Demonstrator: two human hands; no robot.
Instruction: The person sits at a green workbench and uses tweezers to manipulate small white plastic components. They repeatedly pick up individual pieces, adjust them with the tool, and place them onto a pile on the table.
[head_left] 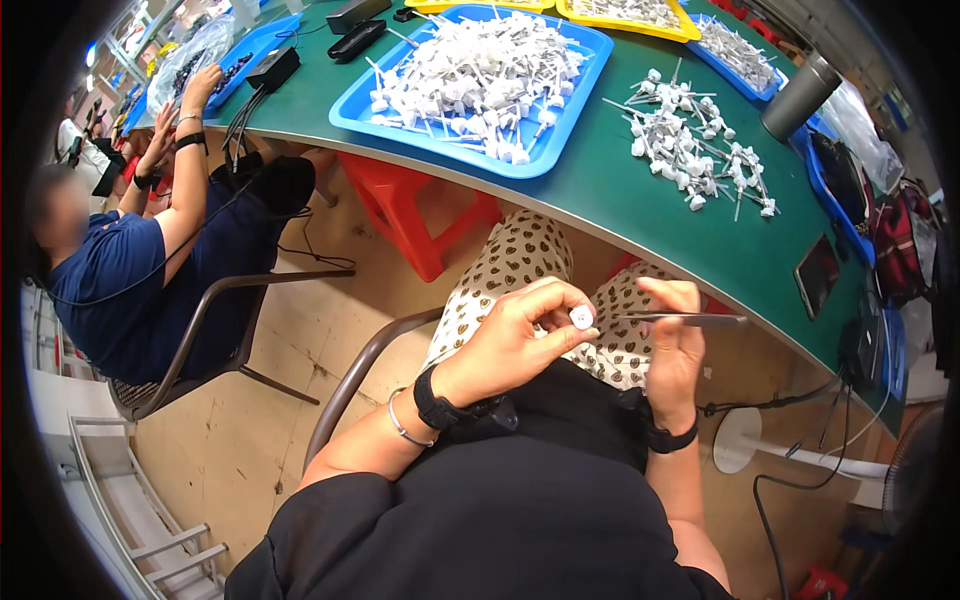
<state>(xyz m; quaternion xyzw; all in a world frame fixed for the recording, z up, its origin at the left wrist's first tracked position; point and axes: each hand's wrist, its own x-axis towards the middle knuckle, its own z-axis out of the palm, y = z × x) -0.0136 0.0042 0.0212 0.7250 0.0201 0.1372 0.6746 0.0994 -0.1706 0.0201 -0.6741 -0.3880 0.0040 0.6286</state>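
My left hand (pixel 525 335) is closed in a pinch around a small white round plastic part (pixel 582 317), whose flat end faces up, above my lap. Just to its right, my right hand (pixel 675 355) grips a slim pair of metal tweezers (pixel 718 320). Their thin tips point left at the white part, with a small gap between them. On the table ahead, a blue tray (pixel 345 118) carries a heap of similar white parts with thin stems (pixel 490 75). A looser pile of such parts (pixel 690 145) lies on the green tabletop to the right of the tray.
The green table (pixel 620 225) curves around in front of me. A dark grey bottle (pixel 800 95) and a phone (pixel 817 275) are on its right side. Yellow trays (pixel 640 22) stand farther back. A red stool (pixel 415 215) is under the table. At left, a seated co-worker (pixel 150 240) reaches toward another blue tray.
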